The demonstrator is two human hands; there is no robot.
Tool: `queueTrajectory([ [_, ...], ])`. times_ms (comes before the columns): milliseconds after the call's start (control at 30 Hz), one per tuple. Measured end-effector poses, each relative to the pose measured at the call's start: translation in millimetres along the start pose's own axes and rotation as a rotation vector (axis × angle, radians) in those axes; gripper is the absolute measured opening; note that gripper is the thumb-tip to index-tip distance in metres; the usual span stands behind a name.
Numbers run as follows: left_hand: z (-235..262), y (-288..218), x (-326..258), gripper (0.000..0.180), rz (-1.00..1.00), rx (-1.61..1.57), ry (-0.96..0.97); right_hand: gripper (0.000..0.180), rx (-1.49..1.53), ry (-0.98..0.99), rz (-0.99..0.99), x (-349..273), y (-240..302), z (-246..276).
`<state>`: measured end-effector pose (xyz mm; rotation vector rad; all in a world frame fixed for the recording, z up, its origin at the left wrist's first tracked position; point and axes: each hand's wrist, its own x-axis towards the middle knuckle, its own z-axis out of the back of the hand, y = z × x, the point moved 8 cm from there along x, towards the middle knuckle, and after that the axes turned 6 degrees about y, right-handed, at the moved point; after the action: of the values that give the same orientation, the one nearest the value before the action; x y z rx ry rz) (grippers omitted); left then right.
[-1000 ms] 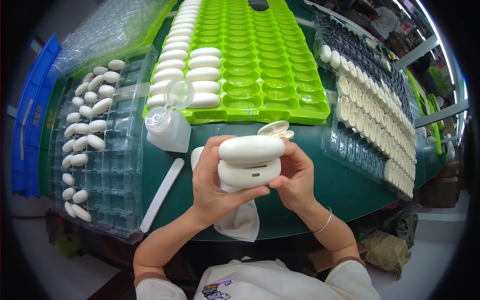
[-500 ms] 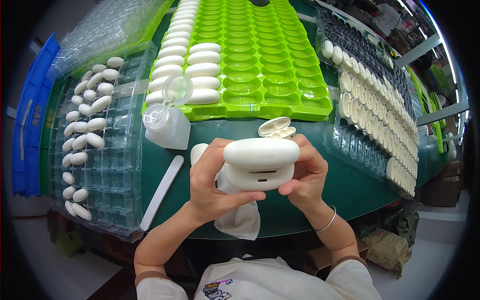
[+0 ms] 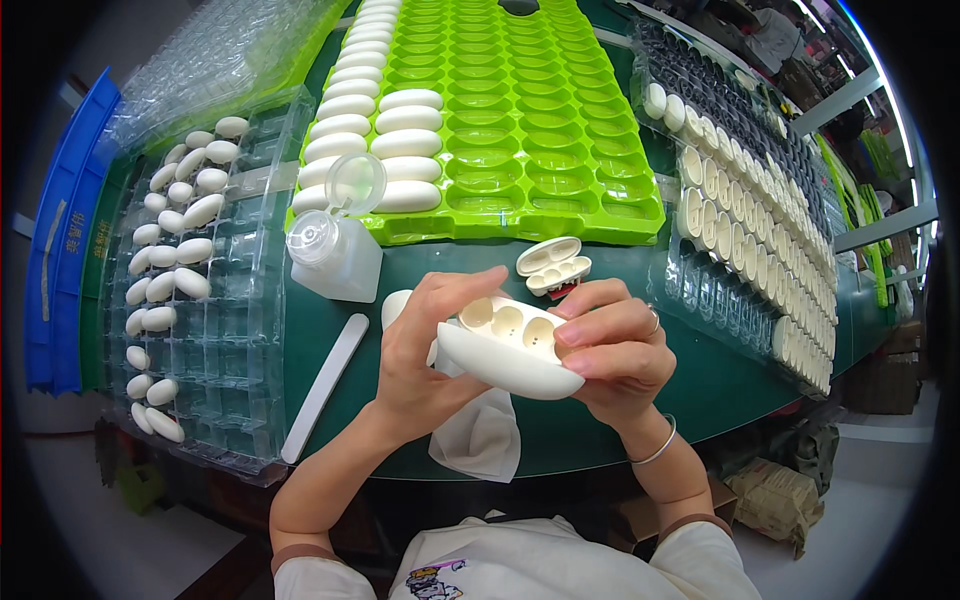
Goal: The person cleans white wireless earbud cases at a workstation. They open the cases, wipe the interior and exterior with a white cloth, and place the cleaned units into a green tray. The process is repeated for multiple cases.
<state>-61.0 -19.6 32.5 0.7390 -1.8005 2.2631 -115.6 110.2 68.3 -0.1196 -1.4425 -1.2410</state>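
Note:
A white earbud charging case [image 3: 487, 366] is held between my hands, its cream hollows facing up and its smooth outer shell toward me. My right hand [image 3: 622, 355] grips the right end, fingertips pressed on the inner face. My left hand [image 3: 415, 345] is curled around the left end, with the forefinger stretched above it. Just beyond stands another opened case [image 3: 553, 268], with something red beneath it. Under my left wrist lies a white cloth [image 3: 485, 440]. A rounded white piece [image 3: 396, 306] shows partly behind my left hand.
A squarish translucent bottle [image 3: 338, 262] with its cap flipped up and a flat white stick [image 3: 325, 385] are at left. Closed white cases fill part of the green tray [image 3: 530, 225]. Clear trays [image 3: 235, 370] hold white ovals at left; cream case parts [image 3: 745, 235] stand in rows at right.
The charging case was closed with its slot and port toward me; now it is tilted and opened, showing its hollows. My right fingers have moved onto the inner face.

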Motion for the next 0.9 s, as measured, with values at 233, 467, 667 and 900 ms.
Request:
queueTrajectory([
  [233,6.4,-8.8,1.0,0.053,-0.125,0.091,-0.011,0.030,0.073,-0.033,-0.024,-2.9,-6.8,0.5],
  [467,5.8,16.9,-4.3,0.033,0.182,-0.172,0.085,0.029,0.760,-0.370,-0.733,-45.8,-61.7,-7.5],
  [667,2.3,47.2,-11.1,0.030,0.580,-0.479,0.049,0.023,0.967,-0.291,-0.988,-50.7,-70.9,-28.3],
  [900,4.7,54.0,-14.8,0.048,0.740,-0.459,0.027,0.026,0.925,-0.275,-1.190,-58.5,-73.9,-31.8],
])
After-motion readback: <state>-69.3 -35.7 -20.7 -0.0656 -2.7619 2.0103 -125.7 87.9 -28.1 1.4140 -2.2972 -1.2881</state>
